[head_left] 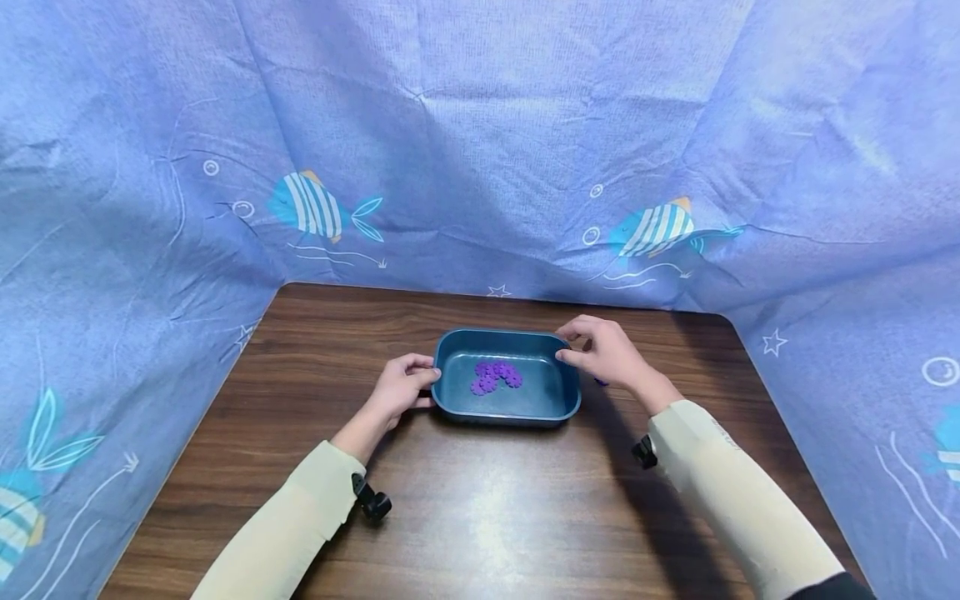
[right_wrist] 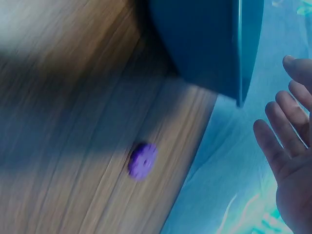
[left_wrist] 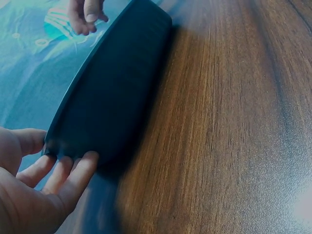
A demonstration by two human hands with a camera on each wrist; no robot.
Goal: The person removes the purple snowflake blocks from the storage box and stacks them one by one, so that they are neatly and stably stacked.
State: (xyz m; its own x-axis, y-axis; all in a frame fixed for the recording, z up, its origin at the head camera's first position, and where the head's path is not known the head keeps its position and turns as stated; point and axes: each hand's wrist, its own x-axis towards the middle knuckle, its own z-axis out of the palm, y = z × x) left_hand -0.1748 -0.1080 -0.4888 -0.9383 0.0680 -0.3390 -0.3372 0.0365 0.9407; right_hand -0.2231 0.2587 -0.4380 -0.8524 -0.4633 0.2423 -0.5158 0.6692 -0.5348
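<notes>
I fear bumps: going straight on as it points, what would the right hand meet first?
Likely the blue tray, at its right end, though the right hand may pass above it; depth is unclear.

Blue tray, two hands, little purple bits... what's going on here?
A person's left hand is gripping the left end of a blue tray. Their right hand is open near the tray's right end; the right wrist view shows a gap between them. Several small purple toothed pieces are clustered inside the tray, and one more purple piece lies outside it on the wooden table, to the tray's right.
</notes>
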